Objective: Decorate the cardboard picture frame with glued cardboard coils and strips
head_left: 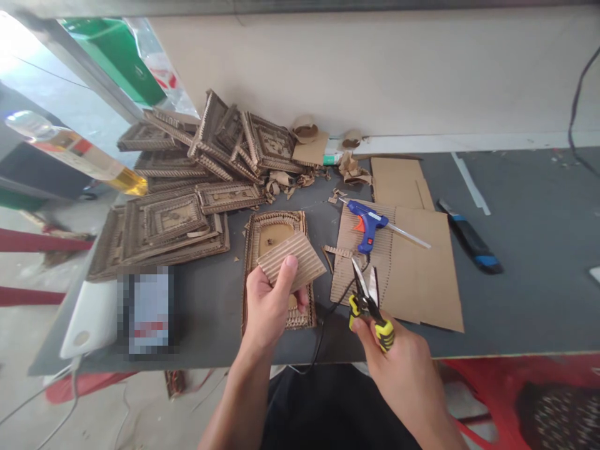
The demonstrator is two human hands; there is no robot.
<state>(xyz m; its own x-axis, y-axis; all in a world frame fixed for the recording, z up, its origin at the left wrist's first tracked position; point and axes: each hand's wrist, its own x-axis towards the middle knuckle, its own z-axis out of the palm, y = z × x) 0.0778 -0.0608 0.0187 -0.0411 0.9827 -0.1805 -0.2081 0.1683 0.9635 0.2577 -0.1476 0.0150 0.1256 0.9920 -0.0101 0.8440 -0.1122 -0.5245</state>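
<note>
The right hand [404,355] curls its fingers round the snips [367,302], blades parted, apparently from a loose grip. The left hand [270,304] pinches the card [295,259], thumb on top, seemingly to steady it; the frame [251,250] lies below these fingers, the glue gun [369,226] beyond the right ones.
</note>
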